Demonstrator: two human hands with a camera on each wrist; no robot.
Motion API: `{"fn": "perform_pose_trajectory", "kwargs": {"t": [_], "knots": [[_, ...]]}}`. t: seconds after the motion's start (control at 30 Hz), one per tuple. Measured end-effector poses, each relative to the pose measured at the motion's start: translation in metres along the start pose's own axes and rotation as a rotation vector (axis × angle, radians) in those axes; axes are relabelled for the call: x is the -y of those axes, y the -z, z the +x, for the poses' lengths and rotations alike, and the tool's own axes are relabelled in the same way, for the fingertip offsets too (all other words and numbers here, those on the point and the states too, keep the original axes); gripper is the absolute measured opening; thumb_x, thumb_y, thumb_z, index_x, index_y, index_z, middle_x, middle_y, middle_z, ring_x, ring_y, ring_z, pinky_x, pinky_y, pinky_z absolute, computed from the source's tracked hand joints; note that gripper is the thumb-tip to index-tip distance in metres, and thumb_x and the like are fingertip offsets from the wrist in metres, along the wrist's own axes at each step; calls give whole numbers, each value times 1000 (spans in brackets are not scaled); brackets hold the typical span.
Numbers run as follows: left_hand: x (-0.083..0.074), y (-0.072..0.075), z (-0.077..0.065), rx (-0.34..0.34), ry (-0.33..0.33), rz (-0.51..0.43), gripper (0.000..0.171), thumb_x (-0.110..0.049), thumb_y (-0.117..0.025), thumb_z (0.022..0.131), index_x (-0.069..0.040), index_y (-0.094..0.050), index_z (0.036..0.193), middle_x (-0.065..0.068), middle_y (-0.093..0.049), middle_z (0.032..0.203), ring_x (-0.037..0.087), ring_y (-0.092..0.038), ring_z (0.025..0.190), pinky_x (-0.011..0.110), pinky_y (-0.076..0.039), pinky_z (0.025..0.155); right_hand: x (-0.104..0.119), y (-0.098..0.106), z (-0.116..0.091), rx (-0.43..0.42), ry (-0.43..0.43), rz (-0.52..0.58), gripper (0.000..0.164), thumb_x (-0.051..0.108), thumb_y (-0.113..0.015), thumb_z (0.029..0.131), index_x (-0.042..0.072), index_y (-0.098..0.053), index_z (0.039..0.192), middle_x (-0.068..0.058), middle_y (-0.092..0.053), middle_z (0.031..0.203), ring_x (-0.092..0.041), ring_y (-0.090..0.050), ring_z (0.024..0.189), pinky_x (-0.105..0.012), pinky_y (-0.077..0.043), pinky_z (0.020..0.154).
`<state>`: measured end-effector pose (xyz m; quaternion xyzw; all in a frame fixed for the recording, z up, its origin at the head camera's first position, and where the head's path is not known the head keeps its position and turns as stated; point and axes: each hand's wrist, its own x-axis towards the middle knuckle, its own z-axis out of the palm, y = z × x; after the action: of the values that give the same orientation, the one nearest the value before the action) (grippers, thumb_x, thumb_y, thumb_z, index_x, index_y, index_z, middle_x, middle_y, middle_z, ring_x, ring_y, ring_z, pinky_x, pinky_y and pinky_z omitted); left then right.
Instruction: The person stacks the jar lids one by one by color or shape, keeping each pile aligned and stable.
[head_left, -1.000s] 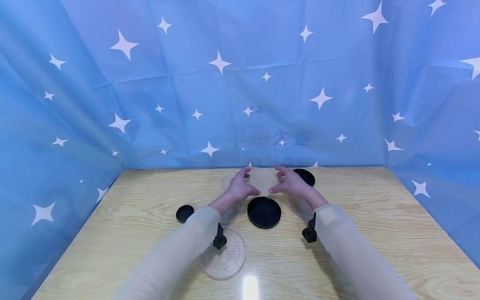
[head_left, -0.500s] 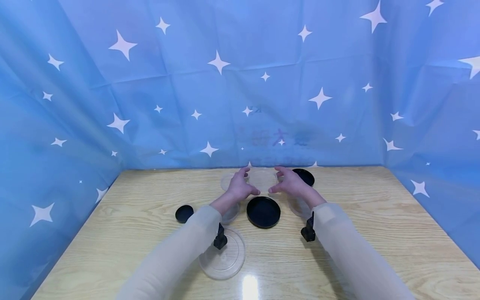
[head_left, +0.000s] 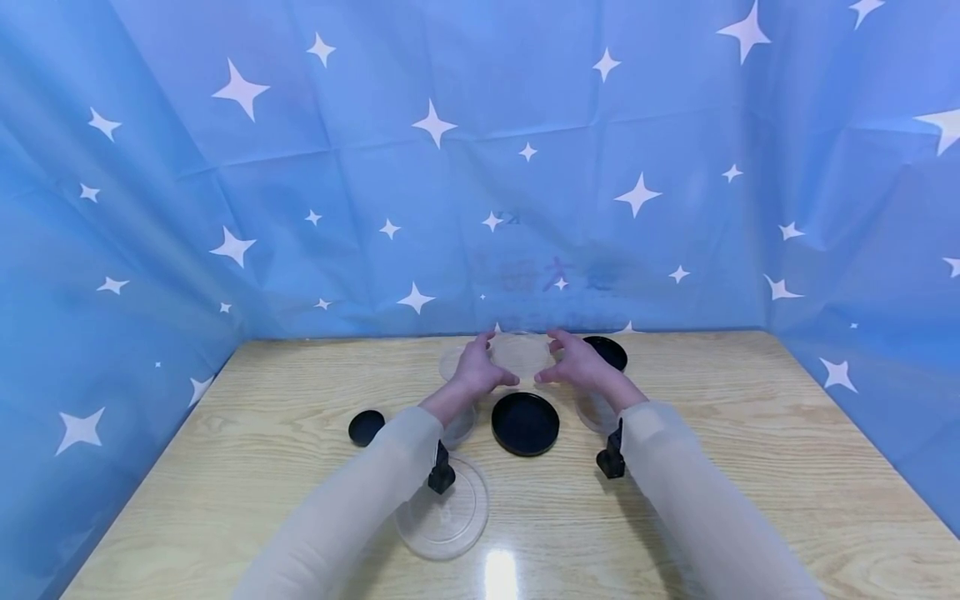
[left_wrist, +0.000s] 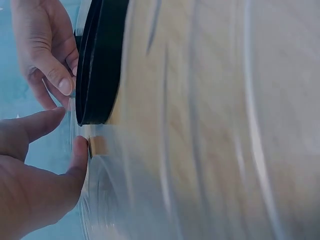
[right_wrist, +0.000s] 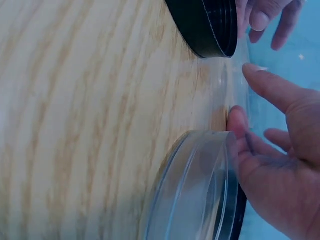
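At the back middle of the table in the head view, a clear round plastic dish (head_left: 521, 357) lies between both hands. My left hand (head_left: 477, 369) holds its left edge, thumb towards me and fingers bent round the far side. Mirroring it, my right hand (head_left: 579, 364) holds the right edge. Just nearer to me is a shallow black round dish (head_left: 525, 424), which neither hand touches. In the right wrist view, a deeper clear round dish (right_wrist: 172, 192) stands beside the right hand's fingers.
A small black dish (head_left: 366, 427) is at left, a large clear ridged disc (head_left: 444, 517) under the left forearm. Another black dish (head_left: 606, 352) sits behind the right hand. More clear dishes (head_left: 459, 429) lie partly hidden. A blue star-patterned curtain (head_left: 450, 183) borders the table.
Both hands stay round the clear dish, which has shifted very slightly towards the back. The whole head view has drifted a little; the other dishes keep their places.
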<state>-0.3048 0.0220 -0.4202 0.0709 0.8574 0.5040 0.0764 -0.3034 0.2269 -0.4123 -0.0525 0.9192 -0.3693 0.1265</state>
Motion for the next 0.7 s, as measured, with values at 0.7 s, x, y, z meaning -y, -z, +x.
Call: {"fn": "perform_pose_trajectory", "kwargs": {"t": [0.7], "knots": [[3, -2, 3, 34, 22, 6, 90, -2, -85, 77, 3, -38, 154, 25, -50, 147, 37, -49, 135, 42, -43, 110, -1, 0, 5, 13, 24, -45, 88, 20, -79, 91, -7, -28, 157, -30, -41, 152, -43, -43, 137, -54, -42, 108]]}}
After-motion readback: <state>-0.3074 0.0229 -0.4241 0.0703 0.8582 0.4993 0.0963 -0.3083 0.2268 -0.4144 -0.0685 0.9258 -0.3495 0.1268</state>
